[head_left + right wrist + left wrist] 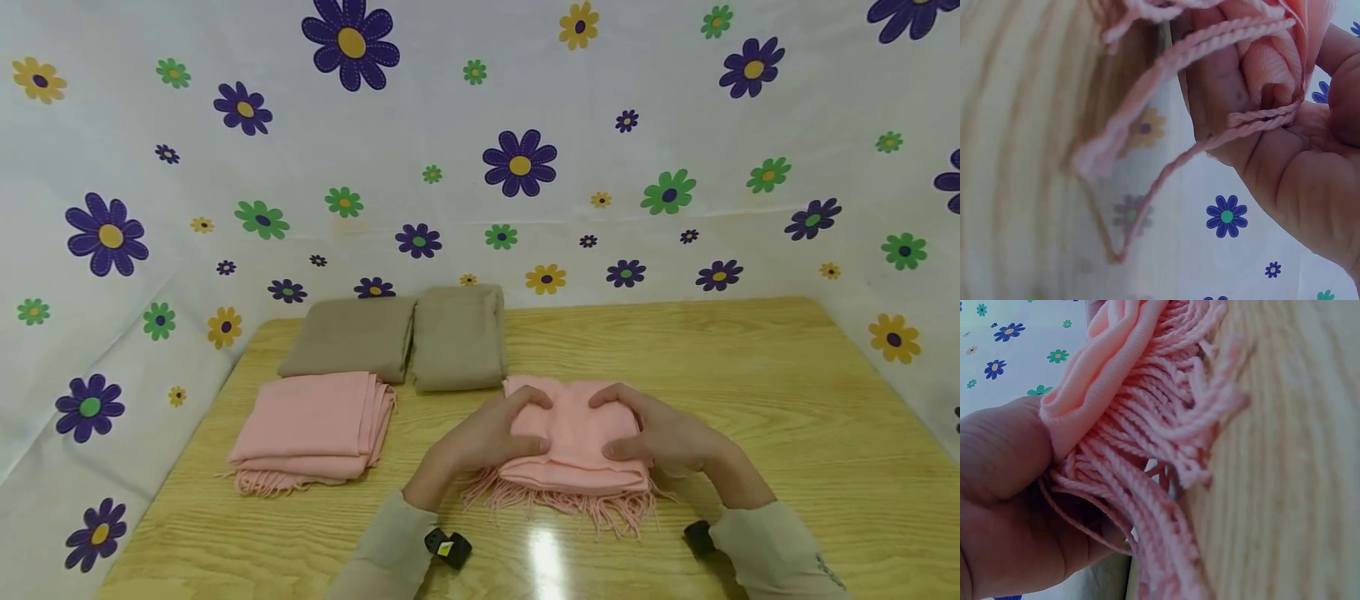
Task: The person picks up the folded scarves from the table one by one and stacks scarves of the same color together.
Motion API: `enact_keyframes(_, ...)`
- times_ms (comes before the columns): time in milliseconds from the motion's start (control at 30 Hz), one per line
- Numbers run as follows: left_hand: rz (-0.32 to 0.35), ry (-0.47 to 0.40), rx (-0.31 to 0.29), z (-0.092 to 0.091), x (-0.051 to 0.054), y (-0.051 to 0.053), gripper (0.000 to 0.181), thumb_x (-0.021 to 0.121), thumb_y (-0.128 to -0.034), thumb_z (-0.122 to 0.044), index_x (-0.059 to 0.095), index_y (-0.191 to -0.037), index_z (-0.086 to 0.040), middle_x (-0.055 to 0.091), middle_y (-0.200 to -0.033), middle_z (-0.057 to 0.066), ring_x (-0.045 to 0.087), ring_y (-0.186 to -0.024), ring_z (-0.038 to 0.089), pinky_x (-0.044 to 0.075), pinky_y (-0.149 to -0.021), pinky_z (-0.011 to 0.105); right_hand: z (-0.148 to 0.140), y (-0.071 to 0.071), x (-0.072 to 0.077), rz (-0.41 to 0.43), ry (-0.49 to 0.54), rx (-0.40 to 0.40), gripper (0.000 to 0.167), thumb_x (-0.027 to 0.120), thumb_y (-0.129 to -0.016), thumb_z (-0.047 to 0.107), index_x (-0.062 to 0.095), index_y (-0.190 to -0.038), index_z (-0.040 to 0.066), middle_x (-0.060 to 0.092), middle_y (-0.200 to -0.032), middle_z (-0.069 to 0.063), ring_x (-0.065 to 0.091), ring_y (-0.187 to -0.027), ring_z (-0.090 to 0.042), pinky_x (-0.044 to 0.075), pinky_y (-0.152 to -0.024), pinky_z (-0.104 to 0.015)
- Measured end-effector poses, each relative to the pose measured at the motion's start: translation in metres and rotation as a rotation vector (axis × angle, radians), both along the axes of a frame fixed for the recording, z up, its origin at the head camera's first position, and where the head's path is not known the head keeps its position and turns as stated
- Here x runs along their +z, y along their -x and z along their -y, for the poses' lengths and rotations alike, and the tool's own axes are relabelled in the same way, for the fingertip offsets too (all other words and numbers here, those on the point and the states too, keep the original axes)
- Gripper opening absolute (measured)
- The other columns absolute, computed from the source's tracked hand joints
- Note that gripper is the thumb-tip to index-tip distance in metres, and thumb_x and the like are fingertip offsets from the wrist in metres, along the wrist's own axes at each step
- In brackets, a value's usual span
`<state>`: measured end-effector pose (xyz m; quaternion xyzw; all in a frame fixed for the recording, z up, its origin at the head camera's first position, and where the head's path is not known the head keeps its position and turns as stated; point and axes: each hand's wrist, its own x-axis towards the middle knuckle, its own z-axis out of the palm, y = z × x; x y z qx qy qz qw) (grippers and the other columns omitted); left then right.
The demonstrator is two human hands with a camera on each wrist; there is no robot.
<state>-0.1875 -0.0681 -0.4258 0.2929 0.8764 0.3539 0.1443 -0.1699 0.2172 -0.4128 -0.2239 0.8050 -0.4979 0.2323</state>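
Observation:
Both hands grip a folded pink fringed scarf [576,425] on the table, one at each side. In the head view my left hand [498,429] holds its left edge, and my right hand [667,435] holds its right edge. Thumbs and index fingers curl over the top; the other fingers are largely hidden there. The left wrist view shows the scarf's folded layers [1104,375] beside the thumb, with twisted fringe hanging below. In the right wrist view, the right hand [1297,169] is around the pink cloth, and loose fringe strands [1172,162] cross the fingers.
A second folded pink fringed scarf [307,421] lies to the left. Behind it are two folded beige cloths, one at left [352,333] and one at right [459,337]. The wooden table [675,342] is backed by a flower-printed white curtain [450,108].

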Motion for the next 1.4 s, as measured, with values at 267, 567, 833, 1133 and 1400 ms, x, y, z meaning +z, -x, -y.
enact_keyframes(267, 0.009, -0.058, 0.021, -0.003, 0.014, -0.005, 0.046, 0.070, -0.0931, -0.032, 0.051, -0.134, -0.025, 0.050, -0.142, 0.002, 0.049, -0.129, 0.020, 0.039, -0.107, 0.043, -0.006, -0.001, 0.008, -0.014, 0.036, -0.026, 0.053, 0.072, -0.092, 0.018, 0.045, -0.137, 0.013, 0.044, -0.133, -0.024, 0.056, -0.100, -0.030, 0.049, -0.084, -0.041)
enact_keyframes(567, 0.033, -0.208, 0.042, -0.007, 0.022, -0.005, 0.047, 0.073, -0.0907, -0.028, 0.052, -0.133, -0.025, 0.049, -0.143, 0.003, 0.044, -0.134, 0.021, 0.035, -0.110, 0.046, -0.015, -0.003, 0.019, 0.042, 0.146, -0.068, 0.057, 0.071, -0.091, 0.013, 0.041, -0.140, 0.011, 0.042, -0.129, -0.027, 0.061, -0.091, -0.030, 0.054, -0.078, -0.038)
enact_keyframes(833, 0.162, -0.417, 0.111, -0.007, 0.030, -0.007, 0.048, 0.075, -0.0886, -0.021, 0.054, -0.132, -0.028, 0.046, -0.139, 0.007, 0.056, -0.109, 0.024, 0.047, -0.093, 0.043, -0.020, -0.004, 0.027, 0.038, 0.274, -0.079, 0.054, 0.065, -0.093, 0.005, 0.036, -0.139, 0.010, 0.040, -0.123, -0.030, 0.064, -0.082, -0.027, 0.057, -0.071, -0.040)
enact_keyframes(1133, 0.267, -0.604, 0.113, -0.003, 0.036, -0.007, 0.049, 0.073, -0.0875, -0.007, 0.054, -0.131, -0.016, 0.044, -0.129, 0.015, 0.061, -0.086, 0.021, 0.053, -0.075, 0.034, -0.010, -0.005, 0.029, 0.064, 0.435, -0.032, 0.052, 0.058, -0.093, -0.004, 0.033, -0.135, 0.014, 0.030, -0.125, -0.031, 0.064, -0.077, -0.023, 0.058, -0.067, -0.040)
enact_keyframes(1400, 0.241, -0.642, 0.150, -0.003, 0.040, -0.009, 0.049, 0.073, -0.0872, -0.010, 0.054, -0.131, -0.020, 0.044, -0.131, 0.013, 0.059, -0.091, 0.022, 0.053, -0.076, 0.035, -0.009, -0.011, 0.039, 0.127, 0.504, -0.089, 0.054, 0.055, -0.097, 0.000, 0.036, -0.141, 0.024, 0.017, -0.141, -0.025, 0.054, -0.101, -0.027, 0.057, -0.076, -0.036)
